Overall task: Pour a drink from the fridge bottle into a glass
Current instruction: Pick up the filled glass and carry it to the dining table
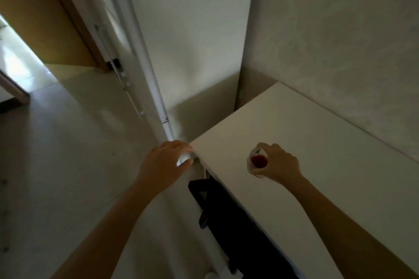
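A small clear glass (257,162) with red drink in it stands on the white tabletop (306,124), near the table's left edge. My right hand (280,163) is wrapped around the glass from the right. My left hand (164,161) curls its fingers and thumb around the lower edge of the tall white fridge door (147,68), right beside the table's near-left corner. A bright spot shows between those fingers. No bottle is in view.
The white fridge body (192,29) rises behind the table, against a pale wall (340,41). A black object (217,213) sits under the table's left edge. Pale floor (68,154) spreads to the left, toward a brown doorway (34,18).
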{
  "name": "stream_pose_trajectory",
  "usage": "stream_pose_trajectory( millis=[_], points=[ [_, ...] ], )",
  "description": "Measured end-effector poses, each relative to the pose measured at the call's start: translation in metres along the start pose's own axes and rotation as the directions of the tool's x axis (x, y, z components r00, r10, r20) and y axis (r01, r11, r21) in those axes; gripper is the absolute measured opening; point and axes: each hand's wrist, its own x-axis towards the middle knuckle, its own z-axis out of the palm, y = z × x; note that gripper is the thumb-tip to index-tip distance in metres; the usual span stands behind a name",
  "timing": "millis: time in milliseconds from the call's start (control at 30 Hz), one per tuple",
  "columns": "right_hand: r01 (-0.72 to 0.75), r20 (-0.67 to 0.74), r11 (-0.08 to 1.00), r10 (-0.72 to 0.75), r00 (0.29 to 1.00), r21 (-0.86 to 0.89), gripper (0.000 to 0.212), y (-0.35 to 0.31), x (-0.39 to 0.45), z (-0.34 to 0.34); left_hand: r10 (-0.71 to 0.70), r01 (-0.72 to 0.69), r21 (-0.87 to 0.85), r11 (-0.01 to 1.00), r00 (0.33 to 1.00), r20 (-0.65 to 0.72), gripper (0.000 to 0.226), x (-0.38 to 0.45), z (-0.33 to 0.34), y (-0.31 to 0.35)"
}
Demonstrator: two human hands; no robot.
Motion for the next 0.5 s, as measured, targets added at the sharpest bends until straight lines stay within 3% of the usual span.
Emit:
stream_pose_trajectory(
  millis=[200, 500],
  points=[
    [0.286, 0.013, 0.955, -0.286, 0.958, -0.075, 0.082, -0.123, 0.021, 0.005, -0.219, 0.227, 0.055, 0.972, 0.968, -0.124, 0.041, -0.073, -0.054, -0.061],
    [0.651, 0.197, 0.755, -0.629, 0.752, -0.078, 0.081, -0.383, 0.003, 0.082, -0.557, 0.596, 0.037, 0.802, 0.768, -0.316, 0.042, -0.265, -0.144, -0.201]
  ],
)
